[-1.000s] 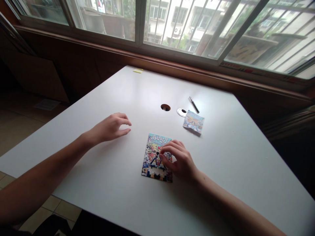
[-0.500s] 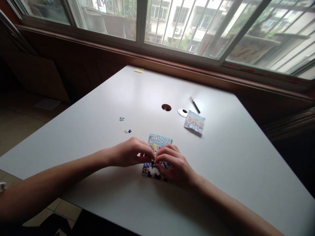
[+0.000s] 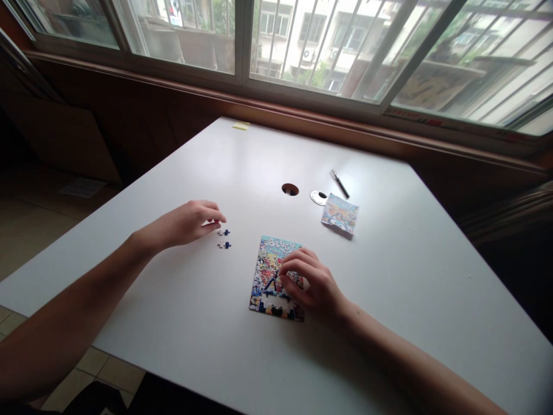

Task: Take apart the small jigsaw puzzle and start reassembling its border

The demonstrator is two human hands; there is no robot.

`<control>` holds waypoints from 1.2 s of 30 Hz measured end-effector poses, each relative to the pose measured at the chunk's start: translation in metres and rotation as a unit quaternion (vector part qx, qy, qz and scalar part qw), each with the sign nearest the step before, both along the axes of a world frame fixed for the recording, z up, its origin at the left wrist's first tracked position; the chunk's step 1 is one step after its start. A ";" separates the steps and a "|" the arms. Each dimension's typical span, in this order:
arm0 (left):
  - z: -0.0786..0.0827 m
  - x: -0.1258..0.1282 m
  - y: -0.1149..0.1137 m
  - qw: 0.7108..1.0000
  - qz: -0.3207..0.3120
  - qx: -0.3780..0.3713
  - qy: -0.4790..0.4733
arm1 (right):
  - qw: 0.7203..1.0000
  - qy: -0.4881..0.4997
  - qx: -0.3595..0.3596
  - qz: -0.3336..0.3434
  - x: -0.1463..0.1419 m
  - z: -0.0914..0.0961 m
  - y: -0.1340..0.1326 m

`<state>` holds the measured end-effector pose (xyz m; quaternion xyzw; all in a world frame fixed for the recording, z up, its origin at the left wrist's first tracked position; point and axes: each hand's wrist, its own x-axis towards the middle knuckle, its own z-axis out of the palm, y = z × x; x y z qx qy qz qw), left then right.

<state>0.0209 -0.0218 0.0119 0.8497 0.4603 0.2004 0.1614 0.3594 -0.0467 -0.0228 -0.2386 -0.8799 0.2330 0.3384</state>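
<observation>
My left hand (image 3: 195, 221) hovers over the left part of the table, its thumb and fingers apart and nothing visible between them. Just beside its fingertips lies a small dark-and-white jigsaw piece (image 3: 224, 232), with another similar jigsaw piece (image 3: 224, 245) nearer me. A colourful jigsaw puzzle (image 3: 265, 268) in a flat tray lies in front of me; a pale gap with jagged edges shows in its lower part. Over the puzzle's right side rests my right hand (image 3: 311, 279), thumb and index fingertips together in a pinch. Whatever is between those tips is hidden.
A crumpled printed wrapper (image 3: 340, 215) lies right of the puzzle, touching a round metal cover (image 3: 318, 197). Behind are a dark pen (image 3: 340, 183) and a cable hole (image 3: 290, 189). Yellow tape (image 3: 241, 125) marks the far edge, below the window.
My left hand has moved left from the puzzle. A second dark-and-white piece now lies near the first, and the blue piece is covered by my left hand. My right hand stays over the puzzle.
</observation>
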 end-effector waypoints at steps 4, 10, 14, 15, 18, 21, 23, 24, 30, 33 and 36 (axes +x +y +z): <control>-0.008 0.002 0.003 0.999 -0.024 -0.023 0.016 | 1.000 0.008 -0.001 -0.011 -0.001 0.002 -0.001; -0.011 0.008 0.003 0.999 -0.024 -0.035 0.009 | 1.000 0.015 0.002 -0.006 -0.002 0.004 -0.001; -0.009 0.005 0.004 0.999 -0.011 -0.036 0.024 | 1.000 0.011 0.002 -0.010 -0.001 0.002 0.000; -0.008 0.004 0.004 0.999 -0.008 -0.035 0.024 | 1.000 0.011 0.003 -0.011 -0.001 0.002 0.000; -0.005 0.011 0.001 0.999 -0.006 -0.036 -0.020 | 1.000 0.011 0.000 -0.012 0.000 0.001 0.000; -0.001 0.036 -0.010 0.981 -0.015 -0.085 -0.173 | 1.000 0.009 0.001 -0.010 0.001 0.001 -0.001; -0.001 0.060 -0.022 0.941 -0.024 -0.157 -0.299 | 1.000 0.008 0.011 -0.010 0.000 0.002 -0.003; -0.002 0.072 -0.029 0.923 -0.021 -0.177 -0.341 | 1.000 0.009 0.020 -0.010 0.000 0.002 -0.003; -0.011 0.105 -0.049 0.898 -0.031 -0.226 -0.377 | 0.997 0.038 0.057 -0.016 -0.001 0.001 -0.005; -0.014 0.104 -0.049 0.893 -0.040 -0.239 -0.380 | 0.997 0.054 0.054 -0.023 0.000 0.000 -0.005; -0.014 0.104 -0.048 0.893 -0.054 -0.251 -0.369 | 0.997 0.054 0.053 -0.033 0.000 0.000 -0.005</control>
